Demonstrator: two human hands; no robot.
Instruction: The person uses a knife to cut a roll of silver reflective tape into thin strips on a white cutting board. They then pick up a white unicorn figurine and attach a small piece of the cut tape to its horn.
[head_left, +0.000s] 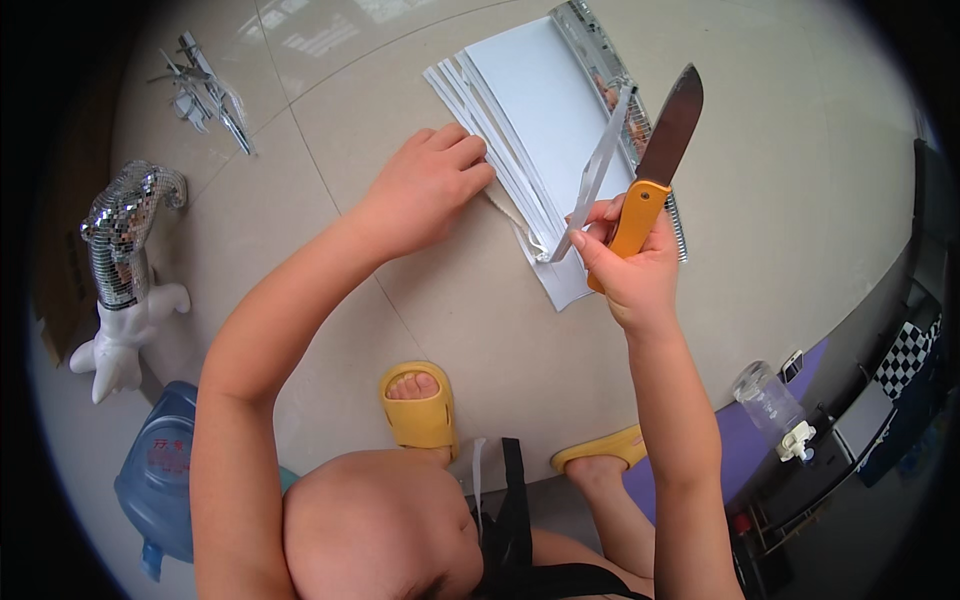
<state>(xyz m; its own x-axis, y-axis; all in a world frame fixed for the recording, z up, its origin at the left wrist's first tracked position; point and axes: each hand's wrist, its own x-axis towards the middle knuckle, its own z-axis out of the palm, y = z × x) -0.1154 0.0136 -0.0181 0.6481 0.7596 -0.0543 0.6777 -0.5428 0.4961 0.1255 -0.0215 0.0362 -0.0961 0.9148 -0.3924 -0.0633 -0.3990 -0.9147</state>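
Observation:
My right hand (630, 262) grips the yellow handle of an open folding knife (670, 127), its dark blade pointing up and away. Thumb and fingertips of that hand also pinch a thin translucent strip (598, 176). Beneath lie white sheets (536, 97) with several narrow white strips (495, 142) along their left side. My left hand (442, 180) rests with curled fingers at the left edge of these strips; whether it pinches one cannot be told. A mirror-tiled sheet (589, 45) lies along the right side of the white sheets, partly hidden by the knife and right hand.
A pile of silvery scraps (206, 90) lies on the tiled floor (322, 112) at upper left. At left stand a white figure partly covered in mirror tiles (124, 277) and a blue water jug (161, 480). A clear container with a tap (769, 401) and a phone (793, 366) are at right.

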